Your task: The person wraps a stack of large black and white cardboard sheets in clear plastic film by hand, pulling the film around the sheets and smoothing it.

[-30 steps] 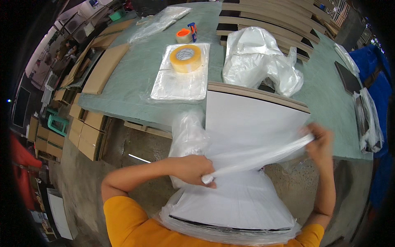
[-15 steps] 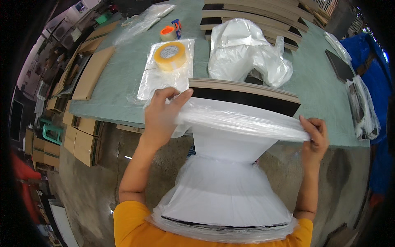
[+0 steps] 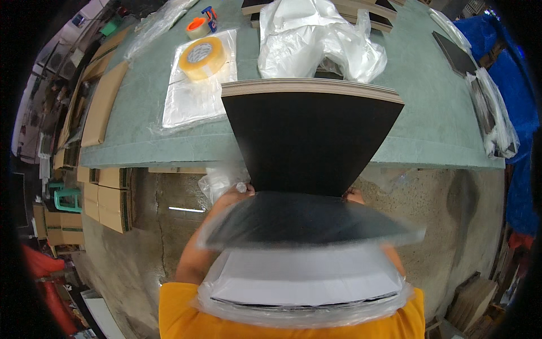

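A stack of black boards stands tilted up in front of me, its layered grey-brown edge at the top. Clear plastic film of a bag lies around its lower part, smeared by motion, with black showing through. At the stack's lower left side, my left hand is closed on bunched plastic. My right hand grips at the lower right side; only some of its fingers show, and the film hides the rest. Against my body is a white sheet inside clear plastic.
On the green table lie a tape roll on flat plastic bags, an orange-cored tape roll and a crumpled plastic bag. Flattened cartons stand at left. A plastic-wrapped bundle sits at the right edge.
Both hands have moved down and inward along the stack, bringing the plastic rim toward me. Much more of the black face is bare, and the upper white sheet no longer shows.
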Demonstrator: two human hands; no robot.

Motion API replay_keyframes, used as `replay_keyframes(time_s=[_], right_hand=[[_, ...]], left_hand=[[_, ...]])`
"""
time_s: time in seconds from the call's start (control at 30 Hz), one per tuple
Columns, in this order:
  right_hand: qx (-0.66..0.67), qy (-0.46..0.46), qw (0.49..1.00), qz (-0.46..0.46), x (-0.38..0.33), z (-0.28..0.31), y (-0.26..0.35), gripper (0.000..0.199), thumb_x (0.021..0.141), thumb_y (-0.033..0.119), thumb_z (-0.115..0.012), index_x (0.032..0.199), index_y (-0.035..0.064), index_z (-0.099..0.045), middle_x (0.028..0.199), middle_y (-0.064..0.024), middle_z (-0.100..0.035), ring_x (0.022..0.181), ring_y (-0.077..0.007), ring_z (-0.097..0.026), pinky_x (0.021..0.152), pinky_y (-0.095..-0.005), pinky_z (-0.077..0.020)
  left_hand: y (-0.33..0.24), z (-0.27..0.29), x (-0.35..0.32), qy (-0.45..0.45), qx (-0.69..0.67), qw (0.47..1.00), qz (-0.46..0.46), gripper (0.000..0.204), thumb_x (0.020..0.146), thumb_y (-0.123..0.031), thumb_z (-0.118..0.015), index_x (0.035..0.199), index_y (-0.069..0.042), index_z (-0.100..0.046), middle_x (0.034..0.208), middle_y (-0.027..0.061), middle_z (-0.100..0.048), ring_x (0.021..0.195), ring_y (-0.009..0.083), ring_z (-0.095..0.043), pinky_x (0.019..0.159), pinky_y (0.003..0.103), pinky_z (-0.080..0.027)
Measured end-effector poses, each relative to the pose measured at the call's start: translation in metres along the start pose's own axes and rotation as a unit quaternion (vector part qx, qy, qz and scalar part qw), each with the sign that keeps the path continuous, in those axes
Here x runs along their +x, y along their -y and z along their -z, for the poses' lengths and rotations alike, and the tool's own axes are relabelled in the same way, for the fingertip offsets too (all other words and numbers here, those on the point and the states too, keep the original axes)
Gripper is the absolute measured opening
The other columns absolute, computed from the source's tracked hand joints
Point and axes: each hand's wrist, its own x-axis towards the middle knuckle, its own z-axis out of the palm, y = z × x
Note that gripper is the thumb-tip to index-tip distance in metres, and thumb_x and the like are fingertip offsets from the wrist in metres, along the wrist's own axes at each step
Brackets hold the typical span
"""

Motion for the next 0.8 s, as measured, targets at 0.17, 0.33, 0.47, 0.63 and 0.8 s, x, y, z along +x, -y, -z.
replay_keyframes(time_s=[0.17,0.33,0.47,0.63,0.8], right_hand=[[-0.353,-0.034,0.924,0.144,-0.06,0.016,0.118,0.021,0.076,0.012,-0.049,0.088,-0.0022,-0.059,0.083,-0.0137,-0.061,0.08,-0.0224,-0.058,0.07,-0.0327,-0.0435],[0.007,0.46,0.814,0.355,-0.158,0.038,0.232,0.037,0.086,0.031,-0.045,0.102,-0.0015,-0.053,0.103,-0.016,-0.053,0.096,-0.0275,-0.051,0.081,-0.0365,-0.0395],[-0.115,0.643,0.656,0.377,-0.166,-0.041,0.239,0.051,0.085,0.033,-0.048,0.124,0.0017,-0.037,0.131,-0.0189,-0.032,0.123,-0.0342,-0.026,0.1,-0.0436,-0.0207],[-0.331,0.356,0.859,0.162,-0.089,-0.04,0.131,0.063,0.084,0.053,-0.033,0.123,0.0039,-0.04,0.13,-0.0201,-0.033,0.123,-0.0312,-0.026,0.101,-0.0372,-0.0209],[-0.346,0.414,0.809,0.233,-0.1,-0.064,0.2,0.074,0.08,0.064,-0.028,0.101,-0.0023,-0.054,0.094,-0.0217,-0.058,0.089,-0.0335,-0.055,0.079,-0.041,-0.0407]], left_hand=[[-0.007,0.016,-0.007,-0.086,0.362,0.926,-0.06,0.019,0.075,-0.02,-0.06,0.079,-0.002,-0.061,0.075,0.009,-0.06,0.073,0.0198,-0.057,0.066,0.031,-0.044],[-0.166,-0.021,-0.111,0.286,0.211,0.905,-0.235,0.035,0.076,-0.03,-0.059,0.095,-0.001,-0.057,0.088,0.0146,-0.06,0.08,0.0243,-0.058,0.073,0.034,-0.044],[-0.152,-0.08,-0.094,0.526,0.144,0.811,-0.212,0.041,0.077,-0.035,-0.059,0.101,-0.002,-0.054,0.095,0.015,-0.058,0.088,0.0243,-0.056,0.076,0.034,-0.043],[-0.008,-0.058,0.009,0.084,0.367,0.925,-0.05,0.025,0.076,-0.023,-0.061,0.09,-0.003,-0.055,0.089,0.0141,-0.059,0.088,0.0251,-0.057,0.072,0.035,-0.043],[-0.139,-0.112,-0.021,-0.07,0.252,0.909,-0.324,0.015,0.08,-0.017,-0.056,0.084,-0.003,-0.055,0.08,0.0091,-0.056,0.078,0.0197,-0.054,0.071,0.029,-0.042]])
